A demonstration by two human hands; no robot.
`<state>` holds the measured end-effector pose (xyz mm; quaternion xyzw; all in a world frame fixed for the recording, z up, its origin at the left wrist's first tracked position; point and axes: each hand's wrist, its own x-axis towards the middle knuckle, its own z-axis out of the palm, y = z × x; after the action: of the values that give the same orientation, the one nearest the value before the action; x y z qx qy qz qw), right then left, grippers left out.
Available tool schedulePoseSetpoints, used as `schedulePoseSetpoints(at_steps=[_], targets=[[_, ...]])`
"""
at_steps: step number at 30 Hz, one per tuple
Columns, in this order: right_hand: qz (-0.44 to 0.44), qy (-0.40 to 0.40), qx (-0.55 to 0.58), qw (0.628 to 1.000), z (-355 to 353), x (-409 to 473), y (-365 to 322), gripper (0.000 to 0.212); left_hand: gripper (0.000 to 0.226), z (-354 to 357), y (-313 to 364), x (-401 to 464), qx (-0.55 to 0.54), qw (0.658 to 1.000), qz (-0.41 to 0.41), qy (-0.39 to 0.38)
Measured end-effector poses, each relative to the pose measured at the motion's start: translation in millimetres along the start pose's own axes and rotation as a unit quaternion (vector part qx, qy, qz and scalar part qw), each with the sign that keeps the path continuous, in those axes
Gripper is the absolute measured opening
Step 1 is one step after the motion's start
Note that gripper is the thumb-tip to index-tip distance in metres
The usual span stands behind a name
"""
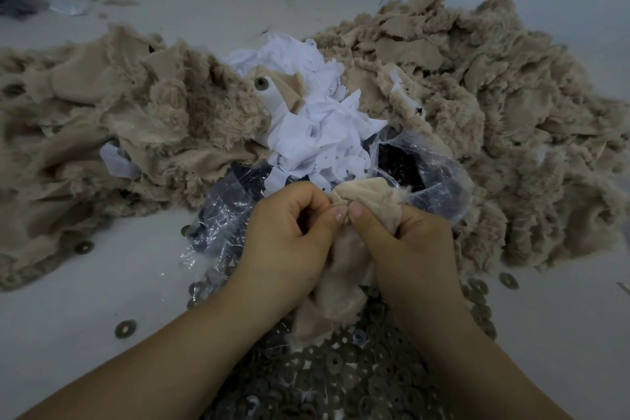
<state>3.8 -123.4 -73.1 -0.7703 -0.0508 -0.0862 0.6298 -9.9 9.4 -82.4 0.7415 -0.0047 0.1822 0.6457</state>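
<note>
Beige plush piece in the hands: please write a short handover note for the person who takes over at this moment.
Left hand and right hand both pinch the beige plush piece, thumbs tip to tip at its top, above the heap of washers.
Behind them: an open plastic bag of small dark parts, white scraps, the left plush pile and the right plush pile.
Done: one piece on the left plush pile shows a fitted washer.
Left: the held piece seems unfinished, but what is under the thumbs is hidden. Probably many pieces remain.
</note>
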Motion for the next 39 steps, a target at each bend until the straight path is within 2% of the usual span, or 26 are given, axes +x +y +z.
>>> schedulePoseSetpoints(at_steps=[5,10,17,22,25,29,34,39], targets=[[0.01,-0.017,0.008,1.0,-1.5,-0.3,-1.2,0.026,0.021,-0.2,0.7,-1.3,-0.012,1.0,0.011,0.022],[0.012,-0.003,-0.005,1.0,-1.5,0.9,0.8,0.037,0.015,0.5,3.4,-2.2,0.001,1.0,0.012,-0.004],[-0.003,0.021,-0.055,0.998,-1.3,0.4,2.5,0.03,0.012,0.9,2.9,-2.6,0.007,1.0,0.011,0.013],[0.003,0.027,-0.036,0.999,-1.5,0.1,-0.4,0.031,0.012,0.4,4.5,-3.9,-0.009,1.0,0.007,0.014],[0.003,0.023,-0.011,1.0,-2.1,-0.9,-3.6,0.025,0.014,0.8,5.5,-4.0,0.006,1.0,0.016,0.021],[0.007,0.02,-0.008,1.0,-1.0,-3.2,-2.6,0.029,0.013,2.9,6.6,-6.2,0.029,0.999,0.04,0.023],[0.02,0.031,0.011,0.999,-1.9,-2.3,0.3,0.019,0.017,-1.0,2.4,-0.9,-0.106,0.992,-0.068,-0.006],[0.072,0.026,0.082,0.994,-1.2,-2.4,3.8,0.013,0.019,1.9,2.4,-2.5,-0.068,0.996,-0.054,0.004]])
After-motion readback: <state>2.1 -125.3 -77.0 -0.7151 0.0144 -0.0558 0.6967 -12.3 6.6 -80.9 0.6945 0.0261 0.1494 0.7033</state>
